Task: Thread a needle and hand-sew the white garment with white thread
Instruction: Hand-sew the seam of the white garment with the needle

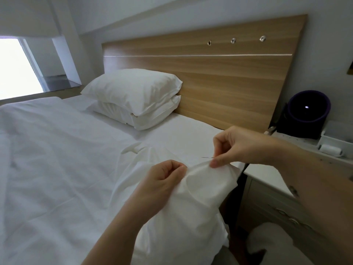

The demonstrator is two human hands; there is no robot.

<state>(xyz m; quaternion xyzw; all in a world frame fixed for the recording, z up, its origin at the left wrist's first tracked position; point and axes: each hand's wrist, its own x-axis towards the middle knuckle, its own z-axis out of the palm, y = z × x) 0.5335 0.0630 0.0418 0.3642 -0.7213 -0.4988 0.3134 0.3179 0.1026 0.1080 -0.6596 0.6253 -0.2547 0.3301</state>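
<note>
At right edge of bed (57,150), beside nightstand (267,175): white garment (200,188) is held bunched above the sheet. Its fold is gripped by curled left hand (166,175). Needle (208,157) is pinched level by right hand (235,148), just above fold. Spool (330,150) is laid on nightstand.

dim rm, blown-out window (15,66) left, wide-angle warp

White garment (200,190), white pillows (133,90), white thread spool (330,150); tan wood-grain headboard (219,77); dark purple cylinder (307,113), silvery needle (207,157)
</note>
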